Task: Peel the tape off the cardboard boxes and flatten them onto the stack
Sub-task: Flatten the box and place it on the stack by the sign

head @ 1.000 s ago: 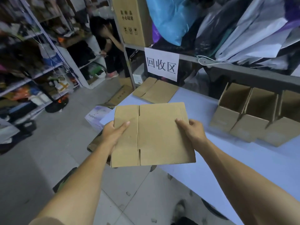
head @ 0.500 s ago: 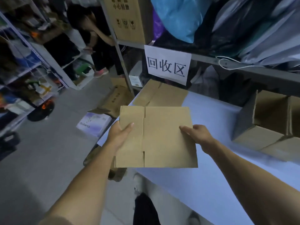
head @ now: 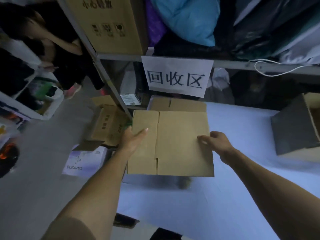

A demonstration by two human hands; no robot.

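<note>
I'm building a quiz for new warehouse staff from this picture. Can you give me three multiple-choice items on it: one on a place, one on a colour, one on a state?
1. Where does the stack of flattened boxes lie?
A. On the floor by the white carton
B. On the table under the paper sign
C. On the top shelf

2. What colour is the table cover?
A. Pale blue
B. Red
C. Green

3. What state is the cardboard box in the hands?
A. Standing open
B. Taped shut
C. Folded flat

Answers:
1 B: the stack lies on the table just below the paper sign.
2 A: the bare cover looks pale blue.
3 C: the cardboard box is a flat sheet, held by the left hand and right hand at its edges.
</note>
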